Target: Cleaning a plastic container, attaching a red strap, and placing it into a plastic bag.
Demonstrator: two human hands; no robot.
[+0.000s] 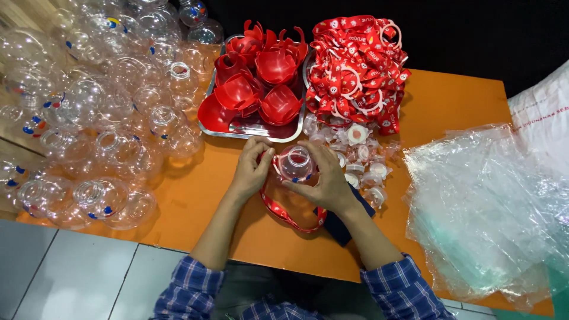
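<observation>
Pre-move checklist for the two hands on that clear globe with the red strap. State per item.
1. Both hands on the clear globe: ok, left hand and right hand grip it from either side.
2. Red strap at the globe: ok, it loops down onto the orange table.
3. Strap fully fastened: cannot tell, the fingers hide the joint.
4. Red inserts in the metal tray: ok, several left.
5. White caps within reach: ok, beside the right hand.
6. Clear bags at hand: ok, stacked to the right.

Tray (249, 134) w/ red cups, strap pile (355, 65), plastic bags (492, 201).
</observation>
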